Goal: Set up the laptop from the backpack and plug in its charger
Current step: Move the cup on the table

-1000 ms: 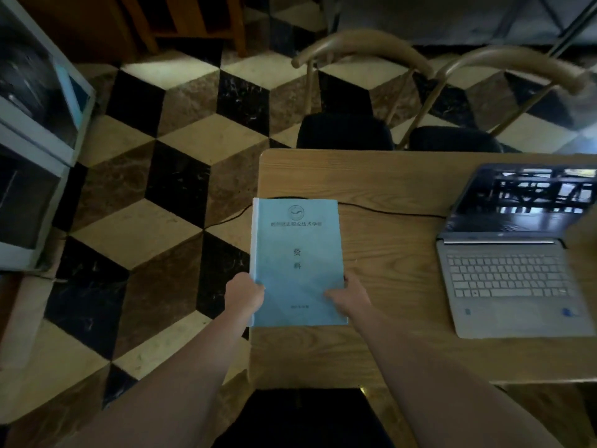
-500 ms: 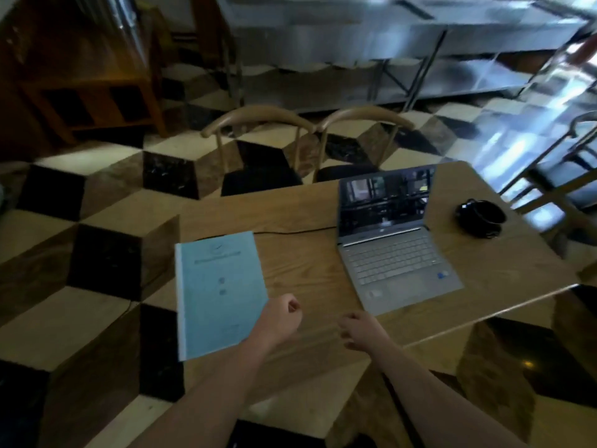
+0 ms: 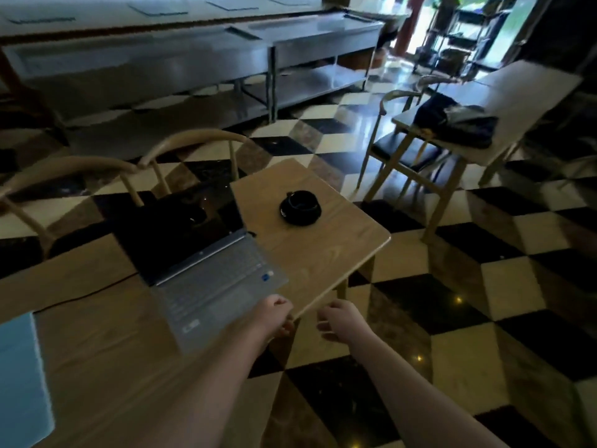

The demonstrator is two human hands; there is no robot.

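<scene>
On wooden table [image 3: 326, 253], open laptop [image 3: 206, 273], both hands [image 3: 274, 315] apparently empty, fingers loosely curled

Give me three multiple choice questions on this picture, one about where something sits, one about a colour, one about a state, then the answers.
1. Where is the black coiled cable?
A. on the table beyond the laptop's right side
B. on the keyboard
C. on the floor

2. What colour is the book at the table's left edge?
A. red
B. light blue
C. yellow

3. How is the laptop?
A. lid shut
B. lid open, screen dark
C. upside down

Answers:
1 A, the coiled cable lies on the table, past the laptop.
2 B, the book has a light blue cover.
3 B, the keyboard shows and the screen is black.
</scene>
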